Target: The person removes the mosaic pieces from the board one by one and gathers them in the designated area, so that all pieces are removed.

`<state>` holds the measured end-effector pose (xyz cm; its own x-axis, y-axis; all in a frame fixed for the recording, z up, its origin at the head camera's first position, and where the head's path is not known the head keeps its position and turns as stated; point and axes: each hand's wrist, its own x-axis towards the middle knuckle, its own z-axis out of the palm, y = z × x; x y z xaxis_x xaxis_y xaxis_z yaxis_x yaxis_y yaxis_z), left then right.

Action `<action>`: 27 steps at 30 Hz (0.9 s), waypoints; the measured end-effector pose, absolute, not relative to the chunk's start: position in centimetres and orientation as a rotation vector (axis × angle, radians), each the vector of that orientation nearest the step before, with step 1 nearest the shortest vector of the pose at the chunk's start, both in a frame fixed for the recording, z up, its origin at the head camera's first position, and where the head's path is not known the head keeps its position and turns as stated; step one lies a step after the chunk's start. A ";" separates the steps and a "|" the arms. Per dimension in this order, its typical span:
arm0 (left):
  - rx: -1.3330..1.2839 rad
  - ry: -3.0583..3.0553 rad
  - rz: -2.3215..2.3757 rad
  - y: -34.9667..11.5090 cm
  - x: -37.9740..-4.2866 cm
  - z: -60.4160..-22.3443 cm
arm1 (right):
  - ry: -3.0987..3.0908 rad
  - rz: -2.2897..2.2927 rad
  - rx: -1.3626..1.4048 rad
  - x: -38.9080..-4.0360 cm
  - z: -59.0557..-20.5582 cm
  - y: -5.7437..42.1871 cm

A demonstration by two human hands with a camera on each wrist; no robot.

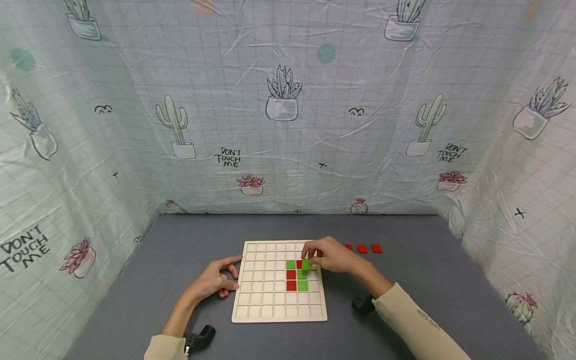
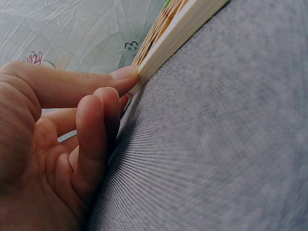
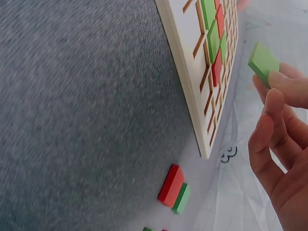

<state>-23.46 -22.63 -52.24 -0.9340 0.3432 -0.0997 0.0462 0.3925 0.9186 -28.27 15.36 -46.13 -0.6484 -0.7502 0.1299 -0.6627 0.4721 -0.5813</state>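
The green tile (image 3: 262,60) is raised above the right part of the wooden grid board (image 1: 255,298), near the upper end of the seated tiles (image 1: 291,285). My right hand (image 1: 334,255) pinches this tile between thumb and fingertips; the grip is closed to tile thickness, and the remaining fingers are bent. The seated tiles, red and green, occupy adjoining cells in two columns. My left hand (image 1: 210,280) has its index finger extended and its thumb apart from it, both touching the board's left edge; the other fingers are loosely bent and grip nothing. The board lies flat on the grey table (image 1: 202,235). Beyond my right hand, loose red tiles (image 1: 362,248) lie in a row. A patterned cloth (image 1: 288,150) stands behind the table.
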 end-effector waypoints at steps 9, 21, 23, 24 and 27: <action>0.340 2.383 1.562 -22.7 -23.5 -52.4 | 2.555 -0.980 -1.189 -28.5 -46.5 16.9; 0.346 2.376 1.566 -22.7 -23.7 -52.5 | 2.658 -0.954 -1.155 -29.2 -46.8 20.3; 0.343 2.377 1.567 -22.7 -23.7 -52.5 | 2.655 -0.950 -1.129 -29.3 -46.6 21.0; 0.341 2.376 1.569 -22.7 -23.7 -52.5 | 2.654 -0.947 -1.124 -29.3 -46.6 21.3; 0.334 2.379 1.570 -22.7 -23.7 -52.5 | 2.658 -0.941 -1.125 -29.5 -46.5 22.4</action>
<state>-23.72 -22.69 -52.54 -0.9366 0.3364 -0.0975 0.0426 0.3858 0.9216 -29.55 22.35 -46.53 -0.7206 -0.6798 0.1362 -0.6141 0.5346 -0.5805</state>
